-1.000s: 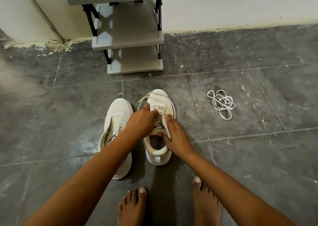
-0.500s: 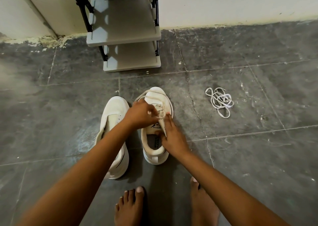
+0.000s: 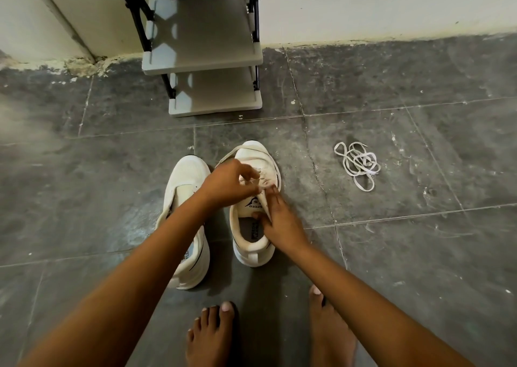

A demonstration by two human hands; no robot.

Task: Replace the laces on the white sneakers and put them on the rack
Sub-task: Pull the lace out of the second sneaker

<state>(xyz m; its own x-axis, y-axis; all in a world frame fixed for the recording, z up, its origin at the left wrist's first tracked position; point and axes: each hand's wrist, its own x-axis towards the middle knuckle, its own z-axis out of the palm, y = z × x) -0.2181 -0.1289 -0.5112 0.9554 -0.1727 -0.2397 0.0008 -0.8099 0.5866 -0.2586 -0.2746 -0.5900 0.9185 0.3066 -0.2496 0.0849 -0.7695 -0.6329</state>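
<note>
Two white sneakers stand side by side on the grey floor. The left sneaker (image 3: 184, 187) has no lace that I can see, and my left forearm crosses over it. On the right sneaker (image 3: 253, 243) my left hand (image 3: 228, 183) pinches the lace (image 3: 236, 154) over the eyelets, with a loop trailing round the toe. My right hand (image 3: 279, 218) holds the side of the tongue and collar, fingers curled on it. A loose white lace (image 3: 359, 164) lies in a tangle to the right.
A grey tiered shoe rack (image 3: 201, 62) with black braces stands against the white wall straight ahead, beyond the sneakers. My bare feet (image 3: 212, 336) are at the bottom of the view. Grey tiles stretch left and right.
My left hand has lifted slightly and tugged the lace over the eyelets. My right hand keeps its hold on the tongue. The shoes have stayed in place.
</note>
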